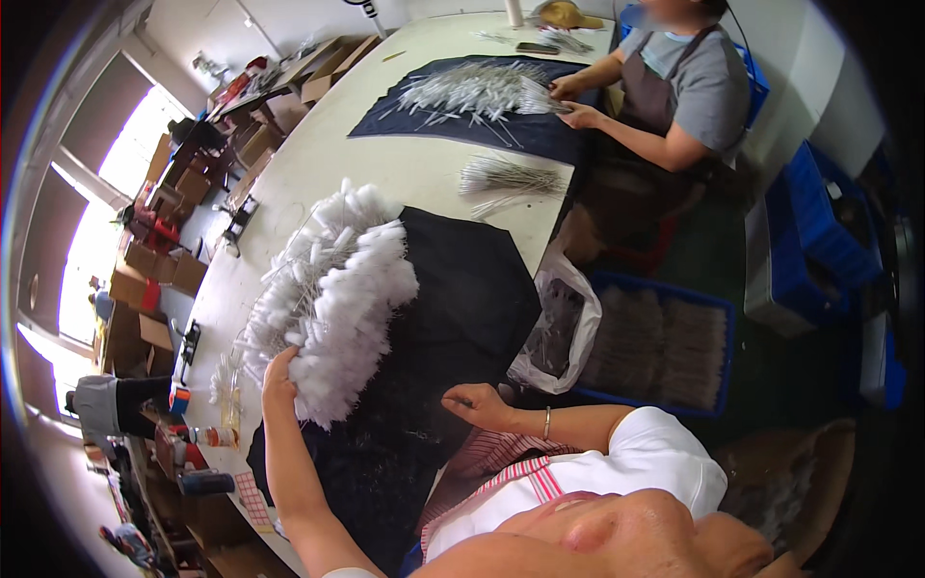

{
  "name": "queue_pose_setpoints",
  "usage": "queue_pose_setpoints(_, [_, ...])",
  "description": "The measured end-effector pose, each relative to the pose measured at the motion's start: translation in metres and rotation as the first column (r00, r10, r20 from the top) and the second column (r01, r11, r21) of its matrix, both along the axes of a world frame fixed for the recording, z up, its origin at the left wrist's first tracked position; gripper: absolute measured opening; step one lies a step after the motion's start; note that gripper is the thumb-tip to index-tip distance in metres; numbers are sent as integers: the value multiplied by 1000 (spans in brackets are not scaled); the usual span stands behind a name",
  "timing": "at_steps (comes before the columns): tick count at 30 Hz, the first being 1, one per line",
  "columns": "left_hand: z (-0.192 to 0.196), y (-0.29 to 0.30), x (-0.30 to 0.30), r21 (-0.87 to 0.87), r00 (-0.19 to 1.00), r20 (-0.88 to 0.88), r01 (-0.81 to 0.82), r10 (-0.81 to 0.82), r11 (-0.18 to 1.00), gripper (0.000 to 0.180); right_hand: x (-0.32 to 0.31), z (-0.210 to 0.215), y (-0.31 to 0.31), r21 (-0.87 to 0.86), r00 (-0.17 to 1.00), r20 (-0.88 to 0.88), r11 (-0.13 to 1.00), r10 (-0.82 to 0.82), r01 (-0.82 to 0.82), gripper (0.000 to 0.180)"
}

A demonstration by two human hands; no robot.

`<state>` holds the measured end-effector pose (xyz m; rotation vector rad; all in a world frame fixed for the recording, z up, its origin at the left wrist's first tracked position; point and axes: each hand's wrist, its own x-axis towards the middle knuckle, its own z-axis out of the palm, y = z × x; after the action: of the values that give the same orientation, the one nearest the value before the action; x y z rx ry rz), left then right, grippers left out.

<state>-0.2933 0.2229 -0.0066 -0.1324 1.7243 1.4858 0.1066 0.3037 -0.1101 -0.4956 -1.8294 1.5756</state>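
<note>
A large heap of white fluffy-tipped wire brushes (361,279) lies on the left part of a dark cloth (462,279). Its tufts face outward, with thin wire stems showing through the middle. My left hand (280,376) reaches into the heap's near left edge. Its fingers are pinched together at the wire brushes, their tips partly hidden by tufts. Over the cloth's near right side is my right hand (479,407), apart from the heap. The fingers there are curled closed, and whatever they may hold is too small to make out.
Across the table, a co-worker (674,96) handles thin stems beside another brush heap (472,89). A bundle of wires (511,180) lies between us. Right of the table stand a lined bag (590,332) and a blue tray (729,337) of brushes. Bottles (217,436) line the left edge.
</note>
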Motion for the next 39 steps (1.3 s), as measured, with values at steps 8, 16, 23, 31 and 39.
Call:
queue_pose_setpoints(8, [15,-16,5,73,999,24,-29,27,997,25,-19,39,0,-37,992,-96,996,-79,76,14])
queue_pose_setpoints(16, [34,-23,13,104,997,34,70,-74,992,23,-101,126,22,375,889,-413,926,199,-33,26])
queue_pose_setpoints(23, [74,-34,31,-11,991,41,129,-128,992,34,-182,114,42,578,932,-258,814,254,-61,25])
queue_pose_setpoints(31, [41,-80,24,105,999,30,-46,43,993,29,-216,57,32,447,913,-84,834,400,-325,19])
queue_pose_setpoints(39, [55,-97,35,251,987,101,96,-125,963,37,-212,63,42,52,888,-12,887,460,-458,33])
